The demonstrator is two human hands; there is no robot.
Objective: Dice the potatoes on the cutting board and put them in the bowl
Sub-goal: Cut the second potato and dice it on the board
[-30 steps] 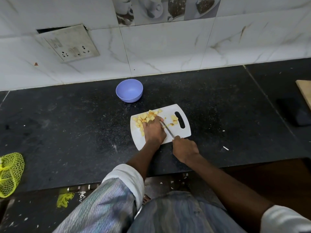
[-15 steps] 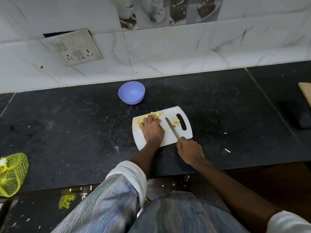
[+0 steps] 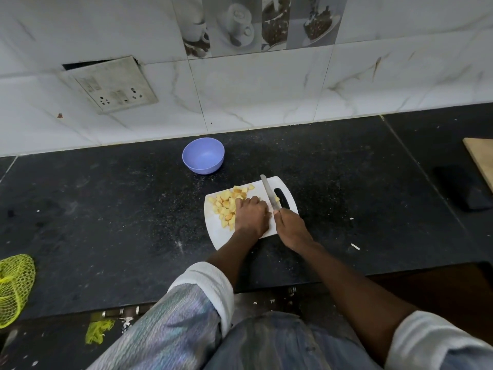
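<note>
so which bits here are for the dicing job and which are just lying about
For the job: potato pieces, cutting board, knife held by the right hand, left hand resting on the potato, empty bowl.

Lying about: yellow net bag, wooden board, dark object, wall socket.

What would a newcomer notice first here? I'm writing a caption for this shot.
The pile of yellow potato cubes on the white board at centre, with the left hand beside them and the right hand holding a knife. Next, the empty purple bowl just behind the board.
</note>
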